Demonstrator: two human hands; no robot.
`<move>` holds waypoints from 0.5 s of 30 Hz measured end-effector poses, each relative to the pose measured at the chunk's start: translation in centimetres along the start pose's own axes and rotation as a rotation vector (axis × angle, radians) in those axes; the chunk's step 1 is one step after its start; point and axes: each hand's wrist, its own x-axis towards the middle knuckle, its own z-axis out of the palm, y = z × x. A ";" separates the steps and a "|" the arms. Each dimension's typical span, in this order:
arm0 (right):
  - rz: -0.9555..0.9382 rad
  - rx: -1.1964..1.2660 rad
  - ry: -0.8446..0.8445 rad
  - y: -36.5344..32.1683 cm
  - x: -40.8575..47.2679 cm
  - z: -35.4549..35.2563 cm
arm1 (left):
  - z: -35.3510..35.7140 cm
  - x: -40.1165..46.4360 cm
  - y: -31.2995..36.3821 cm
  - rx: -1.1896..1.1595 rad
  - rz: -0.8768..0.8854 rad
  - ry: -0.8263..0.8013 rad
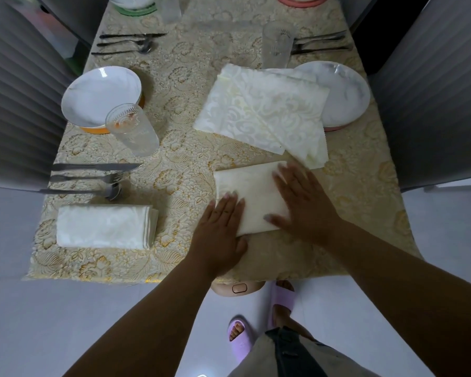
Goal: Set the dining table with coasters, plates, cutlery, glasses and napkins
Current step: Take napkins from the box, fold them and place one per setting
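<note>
A half-folded white napkin (252,190) lies near the table's front edge. My left hand (220,227) presses flat on its lower left corner with straight fingers. My right hand (301,198) lies flat on its right side, slightly blurred. Behind it sits a loose stack of unfolded patterned napkins (261,112), overlapping the right plate (346,91). A folded napkin (106,227) rests at the front left, below a knife, fork and spoon (93,178). The left plate (98,93) sits on an orange coaster (93,129), with a ribbed glass (132,129) in front of it.
Another glass (278,44) and cutlery (321,43) stand at the back right, dark-handled cutlery (125,43) at the back left. Two more plates on green (136,9) and pink (299,1) coasters sit at the far end. Grey chairs (19,104) flank the table.
</note>
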 end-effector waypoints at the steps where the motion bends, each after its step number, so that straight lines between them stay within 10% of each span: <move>1: -0.124 0.015 0.033 -0.2 -0.4 0.3 | -0.1 0.0 -0.1 -0.001 0.006 0.001; 8: -0.120 0.332 0.121 0.9 -1.4 0.9 | -1.0 0.4 -1.8 -0.193 0.009 0.088; 15: 0.417 0.768 0.086 1.4 1.5 -0.8 | -3.5 2.2 -1.3 -0.846 -0.615 0.231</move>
